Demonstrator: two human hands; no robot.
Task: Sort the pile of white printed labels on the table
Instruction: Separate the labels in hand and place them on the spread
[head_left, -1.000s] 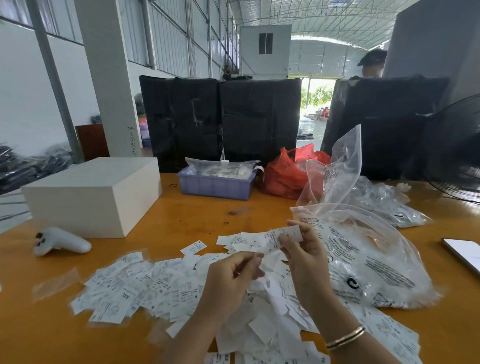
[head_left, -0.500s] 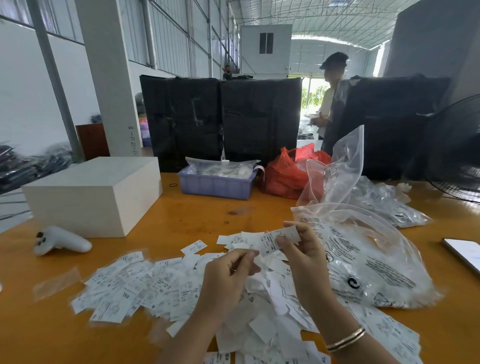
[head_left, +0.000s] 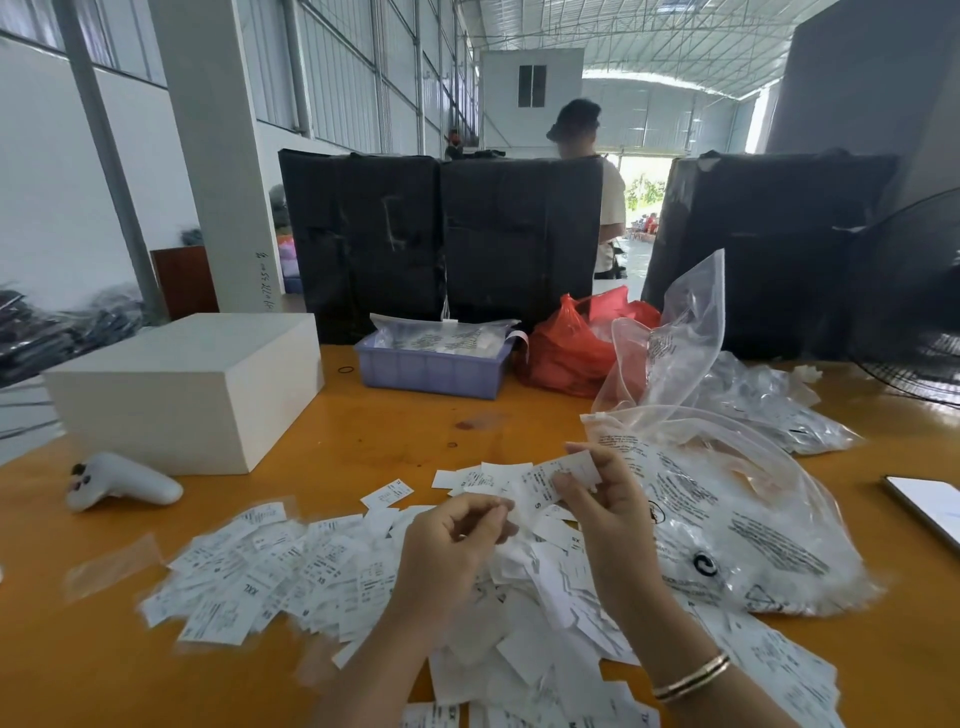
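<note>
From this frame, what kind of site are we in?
Probably a garment warehouse or packing floor: a steel truss roof over a long hall, black wrapped bales behind the table, and size labels beside clear polybags.

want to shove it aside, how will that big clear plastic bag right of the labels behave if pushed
The clear bag looks floppy: its film is crumpled, so it would likely buckle rather than slide whole. It seems light for its size, and may drag the loose labels along its edge.

Both forearms reach up from the bottom edge — left hand curled, right hand pinching, lower centre.
</note>
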